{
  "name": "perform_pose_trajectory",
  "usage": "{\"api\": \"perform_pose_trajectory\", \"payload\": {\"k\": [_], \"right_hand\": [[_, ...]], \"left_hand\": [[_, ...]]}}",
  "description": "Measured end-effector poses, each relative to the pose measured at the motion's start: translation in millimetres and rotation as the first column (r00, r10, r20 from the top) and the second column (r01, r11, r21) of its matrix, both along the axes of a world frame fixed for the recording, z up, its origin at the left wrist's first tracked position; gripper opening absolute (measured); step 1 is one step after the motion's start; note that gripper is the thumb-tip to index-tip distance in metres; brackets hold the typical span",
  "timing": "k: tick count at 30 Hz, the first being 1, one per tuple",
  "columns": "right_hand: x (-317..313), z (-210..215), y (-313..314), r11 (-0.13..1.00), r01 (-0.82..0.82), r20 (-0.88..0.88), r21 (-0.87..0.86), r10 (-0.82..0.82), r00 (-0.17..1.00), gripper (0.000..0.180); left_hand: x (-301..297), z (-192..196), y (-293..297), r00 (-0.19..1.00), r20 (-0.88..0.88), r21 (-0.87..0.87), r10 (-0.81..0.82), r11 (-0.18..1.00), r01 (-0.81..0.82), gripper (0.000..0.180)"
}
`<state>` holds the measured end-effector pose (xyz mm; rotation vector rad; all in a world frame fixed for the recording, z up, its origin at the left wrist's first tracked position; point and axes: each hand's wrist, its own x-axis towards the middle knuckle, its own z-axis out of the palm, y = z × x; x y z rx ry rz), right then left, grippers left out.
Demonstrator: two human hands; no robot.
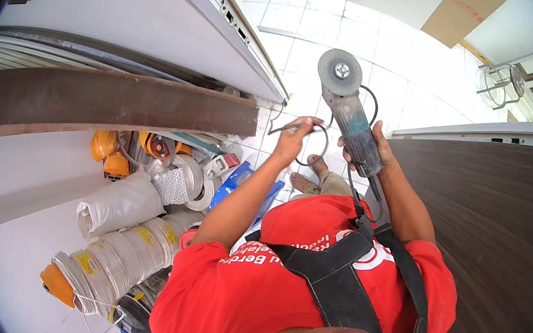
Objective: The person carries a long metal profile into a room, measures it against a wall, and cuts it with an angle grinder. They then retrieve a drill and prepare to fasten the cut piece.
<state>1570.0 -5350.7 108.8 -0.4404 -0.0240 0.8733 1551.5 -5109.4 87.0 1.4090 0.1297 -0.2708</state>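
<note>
Red shirt [278, 288] and black harness straps [339, 275] fill the view closest in, with both bare arms reaching away over the tiled floor [386, 55]. On the right hand [374, 154] the grip is closed around the body of an angle grinder [349, 113], fingers wrapped over the grey-blue casing, the round disc end pointing away from the person. The left hand [293, 140] has its grip pinched on the black cord [317, 133], which loops in the air between the two hands and runs back to the grinder. Bare feet [308, 175] stand on the tiles just below the hands.

To the left, a dark brown board [108, 104] lies across a white panel [139, 11]. Under it sit rolls of white cable [130, 249], a white bundle [119, 205] and yellow tools [109, 150], crowded together on the floor. On the right a dark wood-grain desk [490, 240] stands beside the person's right arm.
</note>
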Motion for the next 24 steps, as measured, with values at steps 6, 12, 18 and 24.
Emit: {"api": "perform_pose_trajectory", "payload": {"k": [6,12,18,24], "right_hand": [[17,-24,19,0.842,0.309,0.184,-0.443,-0.252,0.95,0.064],[48,-39,28,0.704,0.442,0.216,-0.557,-0.391,0.895,0.062],[120,-49,-2,0.407,0.473,0.484,-0.782,-0.083,0.871,0.059],[179,-88,-40,0.447,0.421,0.438,-0.789,-0.071,0.896,0.063]], "left_hand": [[33,17,-33,0.874,-0.476,-0.212,0.098,0.952,-0.222,0.068],[70,39,-60,0.808,-0.447,0.355,0.383,0.906,-0.232,0.122],[161,-7,-107,0.871,-0.485,0.113,0.082,0.993,-0.031,0.066],[223,-61,-124,0.807,-0.588,-0.351,-0.051,0.915,-0.198,0.065]]}}
